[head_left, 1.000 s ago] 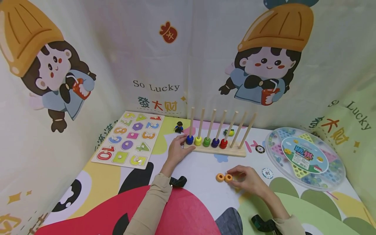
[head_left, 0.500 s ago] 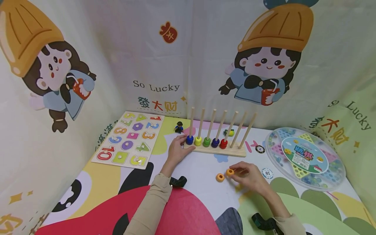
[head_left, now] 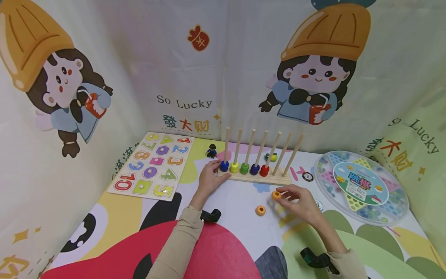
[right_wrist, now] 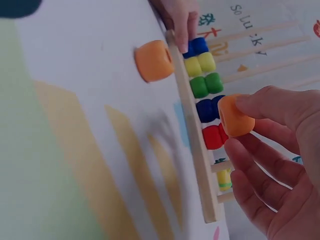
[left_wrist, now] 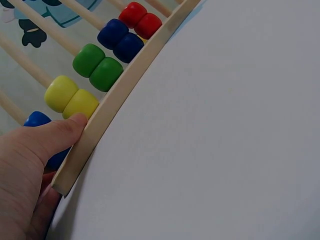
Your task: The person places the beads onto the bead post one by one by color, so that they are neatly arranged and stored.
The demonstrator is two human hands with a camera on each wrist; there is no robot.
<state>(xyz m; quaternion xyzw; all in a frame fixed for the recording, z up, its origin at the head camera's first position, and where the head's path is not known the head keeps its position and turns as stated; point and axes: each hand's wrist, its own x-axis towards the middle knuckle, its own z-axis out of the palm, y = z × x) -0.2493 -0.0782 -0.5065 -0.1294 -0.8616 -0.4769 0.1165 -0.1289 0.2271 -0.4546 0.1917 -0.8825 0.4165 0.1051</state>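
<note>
A wooden bead stand (head_left: pixel 251 179) with a row of upright pegs stands at mid-table. Pairs of blue, yellow, green, dark blue and red beads (left_wrist: pixel 134 15) sit low on its pegs; the two rightmost pegs are bare. My left hand (head_left: pixel 209 180) grips the left end of the base, thumb on the front by the yellow beads (left_wrist: pixel 80 104), other fingers mostly hidden behind. Between thumb and fingertips, my right hand (head_left: pixel 301 201) pinches an orange bead (right_wrist: pixel 237 117), raised in front of the stand's right end. Another orange bead (right_wrist: pixel 152 61) lies on the table nearer me.
Left of the stand lies a number and shape puzzle board (head_left: pixel 151 166). A round Chinese checkers case (head_left: pixel 362 186) is at the right, near a dark poker chip (head_left: pixel 308 176). Behind the stand are a toy figure (head_left: pixel 211 150) and a small green-yellow toy (head_left: pixel 273 157).
The right hand has lifted one orange bead away from the other and carried it toward the stand's right end. My left hand stays on the base.
</note>
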